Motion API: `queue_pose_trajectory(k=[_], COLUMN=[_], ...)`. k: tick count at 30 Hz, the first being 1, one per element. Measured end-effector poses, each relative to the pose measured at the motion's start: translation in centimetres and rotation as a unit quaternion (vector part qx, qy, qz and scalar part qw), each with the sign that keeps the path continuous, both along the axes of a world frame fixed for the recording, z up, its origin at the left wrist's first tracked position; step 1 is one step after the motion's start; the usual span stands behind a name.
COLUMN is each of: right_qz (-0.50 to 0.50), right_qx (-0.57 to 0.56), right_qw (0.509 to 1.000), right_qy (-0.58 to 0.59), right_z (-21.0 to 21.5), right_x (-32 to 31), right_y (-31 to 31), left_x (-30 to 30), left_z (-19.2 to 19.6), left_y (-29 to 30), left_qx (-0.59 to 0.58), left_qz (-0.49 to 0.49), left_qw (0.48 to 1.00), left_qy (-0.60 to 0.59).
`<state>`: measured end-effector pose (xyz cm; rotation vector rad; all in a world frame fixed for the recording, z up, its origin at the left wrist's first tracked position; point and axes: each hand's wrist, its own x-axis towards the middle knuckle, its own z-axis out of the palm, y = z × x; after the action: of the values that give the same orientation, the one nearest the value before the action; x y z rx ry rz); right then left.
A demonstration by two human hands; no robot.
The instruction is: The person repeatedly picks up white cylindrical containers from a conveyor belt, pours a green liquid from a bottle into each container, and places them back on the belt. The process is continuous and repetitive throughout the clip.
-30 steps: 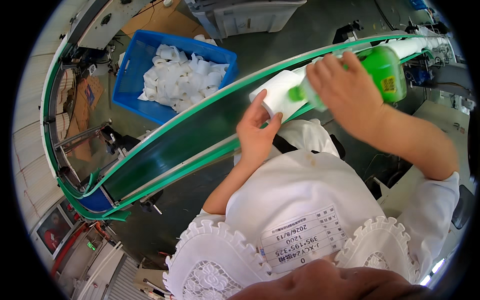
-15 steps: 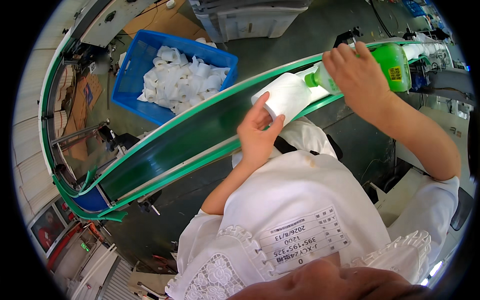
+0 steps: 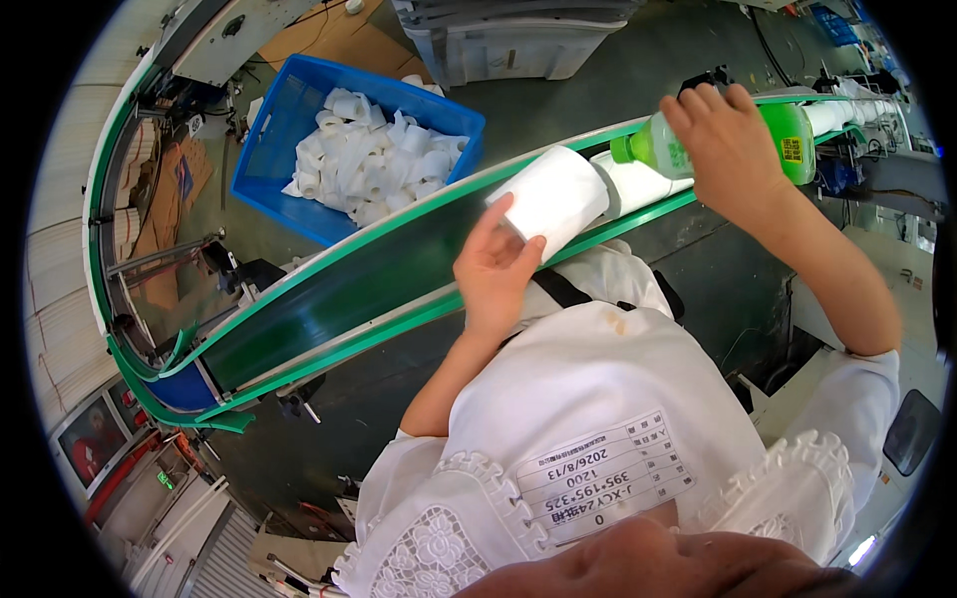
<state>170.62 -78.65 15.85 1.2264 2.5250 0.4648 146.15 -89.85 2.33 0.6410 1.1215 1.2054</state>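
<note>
My left hand (image 3: 495, 265) holds a white paper roll (image 3: 551, 198) from below, at the near edge of the green conveyor belt (image 3: 329, 289). My right hand (image 3: 729, 149) grips a green plastic bottle (image 3: 728, 137) lying sideways, its capped end pointing left toward the roll. Another white roll (image 3: 638, 182) lies on the belt just behind the held one, under the bottle's neck. More white rolls (image 3: 847, 112) ride the belt at the far right.
A blue crate (image 3: 289, 110) full of several white rolls stands on the floor beyond the belt. A grey bin (image 3: 518, 40) and flat cardboard (image 3: 329, 35) lie further back. The belt curves down at the left to its end (image 3: 159, 379). A dark machine frame (image 3: 897, 179) is at the right.
My left hand has closed around the white roll and lifted it slightly off the belt edge. My right hand with the green bottle has shifted right, away from the roll.
</note>
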Motion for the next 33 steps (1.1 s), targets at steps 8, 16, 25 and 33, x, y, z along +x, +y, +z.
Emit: queue_pose_trajectory(k=[8, 16, 25, 33], right_qz=[-0.231, -0.316, -0.400, -0.409], right_qx=[-0.225, -0.158, -0.144, -0.231], right_qw=[0.778, 0.667, 0.604, 0.454], right_qy=[0.540, 0.656, 0.674, 0.757], right_z=[-3.8, -8.3, -7.6, -10.8], right_x=[6.3, 10.9, 15.6, 15.4], right_y=[-2.0, -8.4, -12.8, -16.5], left_x=[-12.3, -5.3, 10.3, 5.6], left_z=[-2.5, -0.6, -10.7, -7.3], left_y=[-0.8, 1.9, 8.9, 8.1], left_qx=[-0.110, 0.103, 0.062, 0.480], left_qz=[0.048, -0.050, -0.251, -0.177], left_qw=[0.983, 0.835, 0.914, 0.657], left_qy=[0.139, 0.538, 0.313, 0.554])
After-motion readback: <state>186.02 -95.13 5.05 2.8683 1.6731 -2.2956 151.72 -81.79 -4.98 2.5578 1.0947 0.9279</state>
